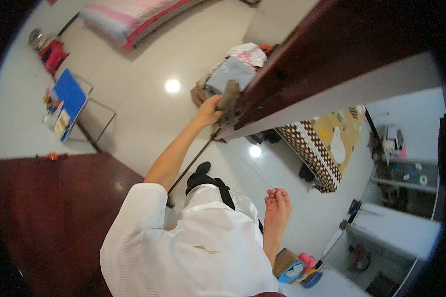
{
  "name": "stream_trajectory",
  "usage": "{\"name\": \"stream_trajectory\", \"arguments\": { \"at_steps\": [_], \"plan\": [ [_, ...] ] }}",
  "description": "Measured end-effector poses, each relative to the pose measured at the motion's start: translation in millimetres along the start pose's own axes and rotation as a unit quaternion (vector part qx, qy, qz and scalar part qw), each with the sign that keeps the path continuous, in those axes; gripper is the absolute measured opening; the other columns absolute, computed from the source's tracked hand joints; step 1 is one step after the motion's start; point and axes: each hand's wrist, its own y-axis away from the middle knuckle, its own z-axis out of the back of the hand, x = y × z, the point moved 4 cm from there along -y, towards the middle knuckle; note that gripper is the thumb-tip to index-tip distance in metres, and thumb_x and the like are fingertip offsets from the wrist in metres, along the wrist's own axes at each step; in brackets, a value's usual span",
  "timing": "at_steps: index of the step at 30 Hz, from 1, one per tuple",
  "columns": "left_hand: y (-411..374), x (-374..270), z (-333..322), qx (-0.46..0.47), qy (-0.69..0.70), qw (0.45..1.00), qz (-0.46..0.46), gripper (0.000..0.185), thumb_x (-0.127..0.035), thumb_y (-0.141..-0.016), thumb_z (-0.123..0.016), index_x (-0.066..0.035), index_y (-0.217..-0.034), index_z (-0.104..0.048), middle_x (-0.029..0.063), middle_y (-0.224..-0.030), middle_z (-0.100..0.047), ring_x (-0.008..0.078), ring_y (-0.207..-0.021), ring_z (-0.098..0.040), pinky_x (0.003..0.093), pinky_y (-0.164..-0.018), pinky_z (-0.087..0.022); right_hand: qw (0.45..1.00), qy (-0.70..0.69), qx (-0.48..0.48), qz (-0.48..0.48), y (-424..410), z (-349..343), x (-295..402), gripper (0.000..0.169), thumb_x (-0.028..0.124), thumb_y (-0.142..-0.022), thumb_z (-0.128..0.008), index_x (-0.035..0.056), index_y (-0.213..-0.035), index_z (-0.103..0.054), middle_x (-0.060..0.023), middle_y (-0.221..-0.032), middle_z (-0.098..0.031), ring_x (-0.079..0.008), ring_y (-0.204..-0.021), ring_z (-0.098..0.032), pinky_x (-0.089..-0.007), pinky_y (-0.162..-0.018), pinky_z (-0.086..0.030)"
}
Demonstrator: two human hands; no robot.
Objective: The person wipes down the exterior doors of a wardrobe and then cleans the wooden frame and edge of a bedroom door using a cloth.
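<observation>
My left hand (210, 111) reaches out and grips a grey-brown cloth (230, 102), which lies against the edge of a dark red-brown door frame (267, 89). Part of the cloth and my fingertips are blurred. Beyond it, a grey bag (232, 74) and a white plastic bag (248, 54) with red print sit in a pile on the floor. My right hand (277, 202) hangs at my right side, palm up, with its fingers loosely curled and nothing seen in it.
A dark red-brown door (59, 200) stands at the left. Behind it is a folding table with a blue top (70, 92). Beds stand in both rooms, one with a polka-dot cover (308, 148). A cardboard box (285, 261) and shelving (405, 180) lie at the right.
</observation>
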Motion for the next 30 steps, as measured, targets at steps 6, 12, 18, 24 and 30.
{"name": "stream_trajectory", "arguments": {
  "at_steps": [6, 12, 18, 24, 30],
  "plan": [
    [-33, -63, 21, 0.049, 0.241, 0.969, 0.001, 0.043, 0.010, -0.086, -0.066, 0.003, -0.129, -0.061, 0.0123, -0.121, -0.069, 0.0207, -0.113, -0.064, 0.0349, -0.100, -0.051, 0.999, -0.006, -0.053, -0.004, 13, 1, -1, 0.010, 0.009, -0.102, -0.058, 0.0046, -0.110, -0.062, -0.0063, -0.101, -0.067, -0.0195, -0.100, -0.065, -0.0306, -0.080, -0.053],
    [-30, -118, 40, -0.050, 0.234, 0.969, -0.066, 0.029, 0.002, -0.092, -0.065, 0.006, -0.120, -0.062, 0.0098, -0.113, -0.069, 0.0185, -0.101, -0.064, 0.0308, -0.091, -0.052, 0.997, -0.029, -0.061, -0.038, 21, -5, -18, 0.009, 0.010, -0.102, -0.059, 0.0048, -0.106, -0.064, -0.0056, -0.100, -0.069, -0.0188, -0.100, -0.068, -0.0305, -0.081, -0.053],
    [27, 30, -54, -0.060, 0.149, 0.976, 0.148, 0.031, -0.007, -0.097, -0.065, 0.005, -0.126, -0.062, 0.0114, -0.120, -0.067, 0.0212, -0.107, -0.063, 0.0328, -0.093, -0.050, 0.987, -0.069, -0.139, -0.042, 52, 16, -42, 0.009, 0.009, -0.101, -0.061, 0.0041, -0.107, -0.065, -0.0060, -0.101, -0.069, -0.0175, -0.099, -0.068, -0.0309, -0.083, -0.054],
    [68, 189, -132, 0.060, 0.299, 0.758, 0.576, 0.046, -0.034, -0.102, -0.057, -0.007, -0.139, -0.058, 0.0126, -0.134, -0.065, 0.0271, -0.108, -0.065, 0.0378, -0.081, -0.053, 0.975, -0.068, -0.209, -0.014, 99, 35, -39, 0.019, 0.018, -0.100, -0.064, 0.0021, -0.109, -0.066, -0.0071, -0.103, -0.068, -0.0160, -0.102, -0.067, -0.0306, -0.087, -0.054],
    [59, 185, -169, -0.008, 0.267, 0.759, 0.593, 0.046, -0.037, -0.101, -0.046, -0.004, -0.127, -0.064, 0.0145, -0.130, -0.067, 0.0282, -0.107, -0.067, 0.0391, -0.081, -0.058, 0.971, -0.107, -0.202, 0.064, 132, 81, -29, 0.018, 0.021, -0.100, -0.064, 0.0055, -0.110, -0.064, -0.0042, -0.101, -0.068, -0.0123, -0.097, -0.065, -0.0291, -0.083, -0.054]
  ]
}}
